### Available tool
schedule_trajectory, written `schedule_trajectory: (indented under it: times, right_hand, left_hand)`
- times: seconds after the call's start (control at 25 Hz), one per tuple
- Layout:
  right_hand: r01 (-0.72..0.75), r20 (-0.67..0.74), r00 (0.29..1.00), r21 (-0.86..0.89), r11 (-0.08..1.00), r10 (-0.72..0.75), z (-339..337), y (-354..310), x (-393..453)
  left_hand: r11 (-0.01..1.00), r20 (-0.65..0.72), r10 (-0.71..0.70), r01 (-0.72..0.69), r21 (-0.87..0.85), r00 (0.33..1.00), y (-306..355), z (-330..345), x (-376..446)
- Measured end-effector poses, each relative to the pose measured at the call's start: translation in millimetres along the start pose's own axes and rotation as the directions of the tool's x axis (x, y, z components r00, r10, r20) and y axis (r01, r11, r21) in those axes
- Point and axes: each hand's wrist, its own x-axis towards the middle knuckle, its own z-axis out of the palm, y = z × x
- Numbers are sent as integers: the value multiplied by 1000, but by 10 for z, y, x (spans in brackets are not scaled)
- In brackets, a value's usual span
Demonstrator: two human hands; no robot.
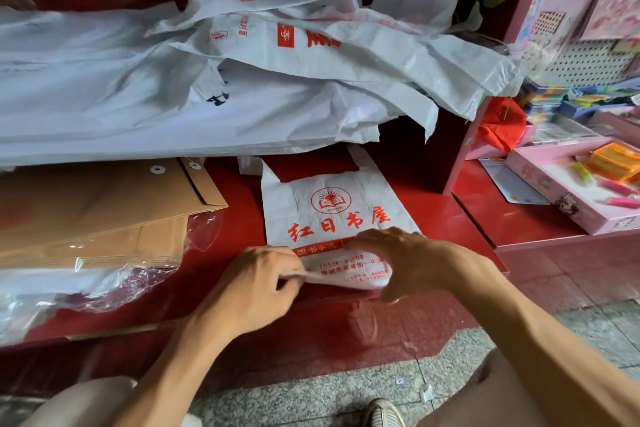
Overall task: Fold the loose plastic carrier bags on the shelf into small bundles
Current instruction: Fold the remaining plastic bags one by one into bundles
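- A white carrier bag (332, 215) with red print lies flat on the red shelf (242, 204), its near edge rolled up.
- The left hand (256, 284) pinches that rolled edge.
- The right hand (394, 256) curls over the roll, apparently gripping it.
- More loose bags (277, 55) are heaped behind.

Both hands, left hand (258, 282) and right hand (391, 258), folding white bag (332, 215) on red shelf (446, 218)
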Motion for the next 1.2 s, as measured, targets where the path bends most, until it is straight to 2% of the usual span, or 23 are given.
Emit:
schedule_trajectory:
  times: [0.08, 0.16, 0.24, 0.28, 0.4, 0.6, 0.72, 0.84, 0.92, 0.96, 1.0, 1.04, 1.08, 1.12, 1.16, 1.2]
  right_hand:
    - [-19, -56, 998, 162, 987, 29, -80, 116, -26]
    - [0, -193, 979, 328, 945, 67, -144, 255, 0]
    - [8, -347, 922, 464, 886, 174, -137, 408, 79]
    - [-8, -370, 896, 543, 840, 248, -108, 469, 134]
    - [-49, -360, 849, 677, 734, 388, 6, 588, 259]
    - [-147, -434, 805, 514, 845, 404, 73, 583, 378]
    - [-268, -473, 747, 428, 863, 467, 103, 522, 467]
    - [-355, -472, 724, 369, 859, 503, 117, 450, 504]
    - [-375, -555, 662, 336, 864, 504, 97, 398, 460]
    - [-352, -652, 608, 291, 890, 454, 99, 352, 436]
    - [-274, -752, 562, 222, 936, 343, 111, 280, 420]
    - [-147, -801, 565, 140, 979, 199, 140, 181, 416]
    - [-5, -765, 640, 90, 996, 72, 179, 72, 415]
    - [100, -652, 758, 91, 991, -16, 222, -49, 402]
    - [113, -480, 876, 104, 988, -50, 278, -142, 390]
    - [85, -338, 940, 86, 993, -51, 320, -193, 370]
  left_hand:
    - [954, -80, -273, 260, -147, 959, -59, -40, 21]
    - [843, -86, -501, 463, -273, 861, -165, -36, 59]
    - [754, -2, -585, 542, -371, 811, -199, -15, 60]
    - [751, 0, -597, 559, -352, 802, -190, -12, 58]
    - [787, -131, -612, 583, -202, 780, -183, 8, 76]
    - [793, -246, -598, 608, -43, 763, -241, 32, 97]
    - [805, -296, -568, 593, -6, 768, -259, 78, 97]
    - [797, -347, -562, 604, 14, 750, -251, 105, 104]
    - [847, -455, -439, 525, 78, 775, -232, 127, 105]
    - [893, -476, -316, 426, 143, 821, -229, 146, 114]
    - [935, -433, -190, 297, 195, 881, -232, 167, 128]
    - [962, -324, -111, 183, 201, 939, -212, 177, 148]
    - [975, -172, -87, 120, 186, 981, -183, 190, 160]
    - [979, -19, -105, 107, 171, 994, -166, 202, 163]
    - [977, 98, -139, 120, 175, 985, -179, 219, 156]
    - [971, 179, -168, 130, 202, 969, -189, 219, 146]
